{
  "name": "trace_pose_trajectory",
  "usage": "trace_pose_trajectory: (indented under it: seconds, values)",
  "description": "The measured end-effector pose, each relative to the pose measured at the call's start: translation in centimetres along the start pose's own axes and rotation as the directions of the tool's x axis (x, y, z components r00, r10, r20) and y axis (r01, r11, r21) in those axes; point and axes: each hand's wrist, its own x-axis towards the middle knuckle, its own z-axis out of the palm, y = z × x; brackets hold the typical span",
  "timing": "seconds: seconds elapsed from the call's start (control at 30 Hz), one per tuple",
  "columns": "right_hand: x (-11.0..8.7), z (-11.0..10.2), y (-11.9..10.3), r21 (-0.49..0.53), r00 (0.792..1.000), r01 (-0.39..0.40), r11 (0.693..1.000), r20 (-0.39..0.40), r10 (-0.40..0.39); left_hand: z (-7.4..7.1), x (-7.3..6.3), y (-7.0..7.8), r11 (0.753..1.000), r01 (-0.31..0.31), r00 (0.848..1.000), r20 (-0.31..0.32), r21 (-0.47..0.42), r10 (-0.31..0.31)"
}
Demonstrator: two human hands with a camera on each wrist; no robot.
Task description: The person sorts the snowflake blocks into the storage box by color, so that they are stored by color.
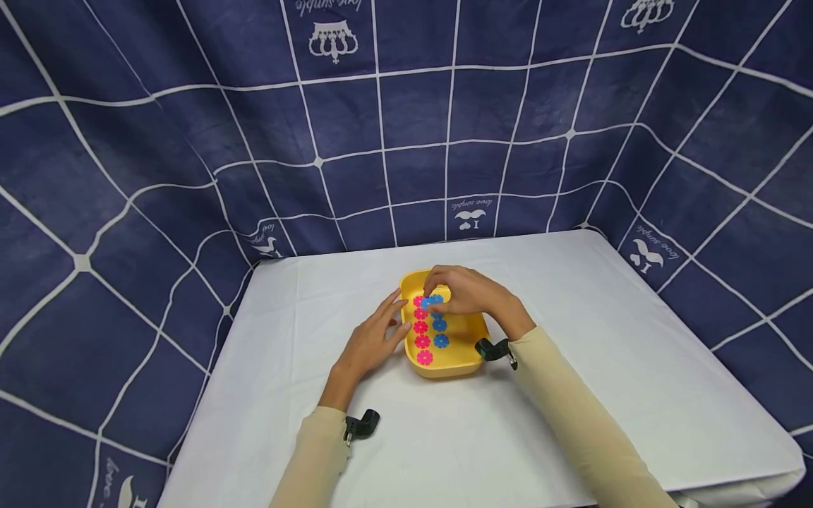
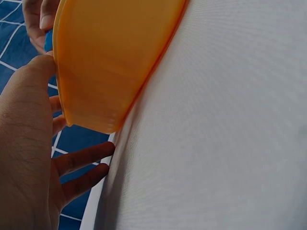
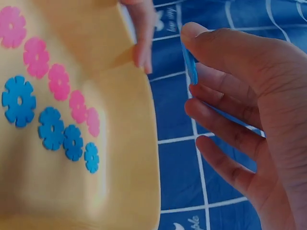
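A yellow plastic tray with raised walls rests on the white table. Inside, pink flower-shaped notched discs form one column, and blue flower-shaped discs lie in a second column to their right. Above the far part of the tray, my right hand pinches a blue flower-shaped disc between thumb and fingertips, seen edge-on in the right wrist view. My left hand is at the tray's left wall, thumb touching the rim and fingers loosely spread. The left wrist view shows the tray's outer wall.
White cloth covers the table around the tray. A dark blue curtain with white grid lines hangs behind the table and at both sides. Each wrist wears a small black camera.
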Motion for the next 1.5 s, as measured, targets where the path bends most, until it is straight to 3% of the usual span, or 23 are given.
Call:
trace_pose_trajectory:
  seconds: [0.37,0.7,0.9,1.1,1.5]
  values:
    - [2.4,-0.4,-0.5,-0.139,0.974,0.115,0.984,0.209,-0.085,-0.2,0.3,-0.3,0.999,-0.035,0.999,-0.009,0.003,0.035]
    - [3.6,-0.9,-1.8,-0.188,0.902,0.255,0.949,0.400,-0.163,-0.3,0.1,-0.4,1.000,-0.019,1.000,0.011,-0.001,0.019]
    - [4.0,-1.6,-2.7,-0.218,0.871,0.292,0.931,0.462,-0.165,-0.3,0.2,-0.5,1.000,-0.017,1.000,0.008,-0.008,0.017]
    - [3.4,-1.2,-1.8,-0.151,0.852,0.333,0.931,0.471,-0.228,-0.2,0.5,-0.5,0.999,-0.025,1.000,-0.001,-0.022,0.025]
    - [1.5,1.0,-1.2,-0.088,0.805,0.307,0.948,0.554,-0.210,-0.3,0.5,-0.6,0.999,-0.038,0.999,0.004,-0.027,0.038]
